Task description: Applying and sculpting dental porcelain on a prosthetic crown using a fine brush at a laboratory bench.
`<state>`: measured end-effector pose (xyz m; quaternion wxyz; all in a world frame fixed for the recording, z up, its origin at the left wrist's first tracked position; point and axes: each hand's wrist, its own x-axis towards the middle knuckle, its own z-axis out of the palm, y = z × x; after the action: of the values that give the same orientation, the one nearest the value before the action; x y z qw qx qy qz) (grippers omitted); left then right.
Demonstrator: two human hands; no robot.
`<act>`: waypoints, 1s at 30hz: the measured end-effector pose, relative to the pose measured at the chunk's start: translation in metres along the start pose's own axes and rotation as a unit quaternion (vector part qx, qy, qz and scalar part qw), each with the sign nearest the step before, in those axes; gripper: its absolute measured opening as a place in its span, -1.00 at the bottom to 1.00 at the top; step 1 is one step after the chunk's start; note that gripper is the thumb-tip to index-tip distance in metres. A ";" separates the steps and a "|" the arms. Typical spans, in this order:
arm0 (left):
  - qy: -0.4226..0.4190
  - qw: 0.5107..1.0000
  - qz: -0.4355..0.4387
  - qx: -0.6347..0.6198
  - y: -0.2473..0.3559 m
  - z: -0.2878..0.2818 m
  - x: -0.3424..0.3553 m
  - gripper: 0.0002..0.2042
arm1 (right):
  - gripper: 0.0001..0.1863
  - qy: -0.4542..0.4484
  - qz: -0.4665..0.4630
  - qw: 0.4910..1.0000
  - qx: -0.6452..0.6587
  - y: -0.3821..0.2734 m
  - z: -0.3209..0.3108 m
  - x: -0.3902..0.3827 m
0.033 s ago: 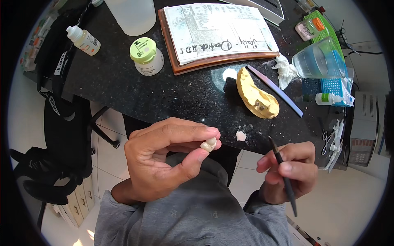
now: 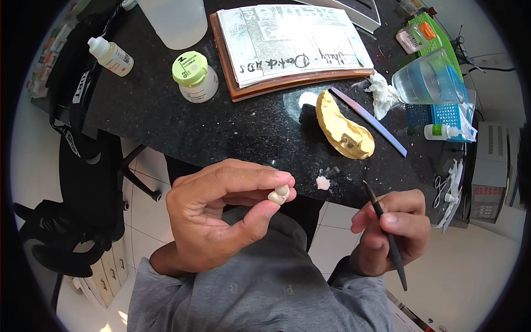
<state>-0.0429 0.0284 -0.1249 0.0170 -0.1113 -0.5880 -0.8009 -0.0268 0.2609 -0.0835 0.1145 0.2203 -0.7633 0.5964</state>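
My left hand [image 2: 215,218] is closed, pinching a small ivory dental crown piece [image 2: 278,195] of two joined teeth between thumb and fingertips. Over the front of the table, to the right, my right hand [image 2: 395,229] grips a slim black brush-like tool [image 2: 391,243], its fine tip pointing up and away, apart from the crown piece. Beyond both hands a yellow dental model [image 2: 338,124] lies on the black speckled table [image 2: 232,133]. It bears two dark metallic stubs. A pale pink lump [image 2: 323,182] sits near the table's front edge, with crumbs around it.
A lilac-blue nail file [image 2: 373,124] lies right of the model, near crumpled tissue [image 2: 381,94] and a clear cup [image 2: 428,80]. Behind are a brown-edged paper pad [image 2: 296,77], a green-lidded jar [image 2: 196,83] and a dropper bottle [image 2: 113,58]. Scissors [image 2: 440,185] lie at right.
The brush-like tool has tilted slightly in my right hand, its lower end swinging a little right. My left hand keeps its pinch on the crown piece; the whole view has shifted slightly.
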 end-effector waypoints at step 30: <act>-0.004 0.997 -0.042 0.063 0.008 0.011 0.005 -0.72 | -0.83 -0.029 0.036 0.993 -0.109 0.008 -0.002 0.015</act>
<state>-0.0446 0.0370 -0.1138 -0.0126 -0.0885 -0.6412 -0.7621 -0.0444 0.2617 -0.0833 0.0939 0.1958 -0.8344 0.5066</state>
